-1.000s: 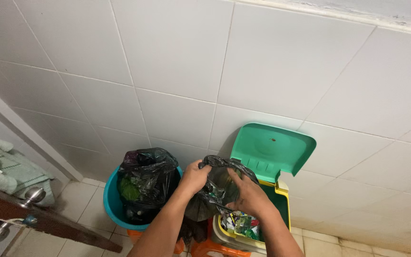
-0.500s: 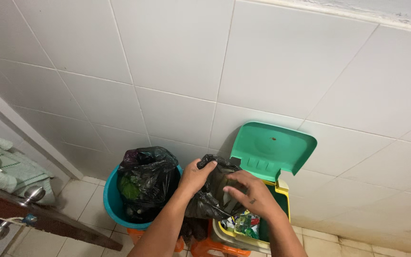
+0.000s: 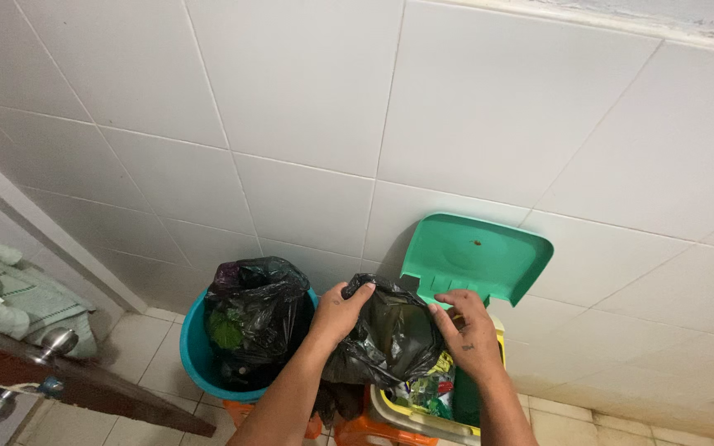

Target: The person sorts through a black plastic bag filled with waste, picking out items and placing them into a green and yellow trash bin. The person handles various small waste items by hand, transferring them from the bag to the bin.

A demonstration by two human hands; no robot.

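Note:
My left hand [image 3: 338, 312] grips the left rim of a black plastic bag [image 3: 392, 339], and my right hand [image 3: 467, 329] grips its right rim, holding the bag's mouth apart. The bag hangs above a yellow bin [image 3: 423, 413] with a raised green lid [image 3: 474, 257]. Colourful wrappers [image 3: 428, 390] lie inside the bin, under the bag.
A teal bucket [image 3: 195, 361] lined with a stuffed black bag [image 3: 254, 312] stands to the left. An orange stool [image 3: 357, 431] is below. A wooden door [image 3: 76, 384] with metal knobs and a hanging green towel [image 3: 6, 293] sits at left. White tiled wall behind.
My right hand has shifted right from the bag's front to its right rim, spreading the mouth wider. The left hand stays on the left rim.

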